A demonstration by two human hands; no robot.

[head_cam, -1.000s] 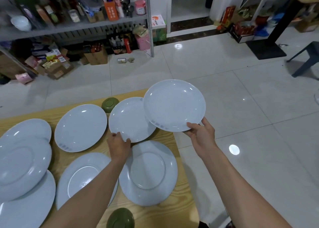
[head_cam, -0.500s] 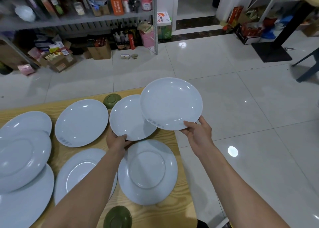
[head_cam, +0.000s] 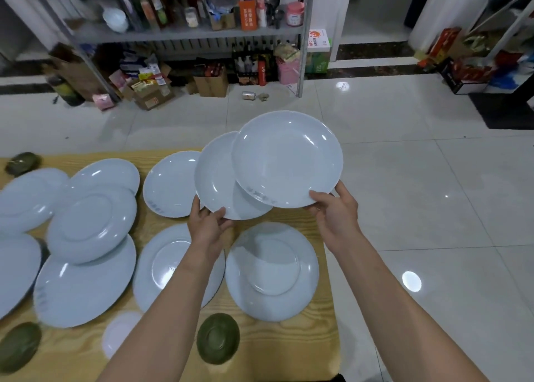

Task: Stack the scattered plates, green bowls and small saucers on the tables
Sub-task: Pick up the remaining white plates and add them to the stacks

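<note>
Pale blue-white glazed plates are crowding a light wooden table (head_cam: pixel 289 352) as a person is gathering them for stacking. The right hand (head_cam: pixel 335 211) is gripping the near rim of one round, shallow plate (head_cam: pixel 286 159), thumb on top & fingers curled beneath. That plate is hanging raised above the table's far right corner and overlapping the right part of a second, similar plate (head_cam: pixel 219 179). The left hand (head_cam: pixel 206 222) is pinching this one at its near edge, also off the table. Whether the two plates are touching can't be told from this angle.

Risk: each plate is hanging from a one-handed rim grip. The glaze is looking slick, so either could be slipping free as one goes onto the other. The right-hand plate is hovering near the table's edge, w/ hard white tile floor (head_cam: pixel 419 193) alongside, so a drop there would likely be breaking it. A rim-on-rim knock could also be chipping them.

Both held plates are showing plain, glossy faces catching light glints; the right-hand one is carrying a faint grey mark near its rim. Below the hands, two larger plates (head_cam: pixel 271 271) (head_cam: pixel 167 263) are lying upside down, foot rings up. An olive-green bowl (head_cam: pixel 218 338) is sitting inverted near the front edge, w/ a small white saucer (head_cam: pixel 120 334) blurred to its left.
</note>
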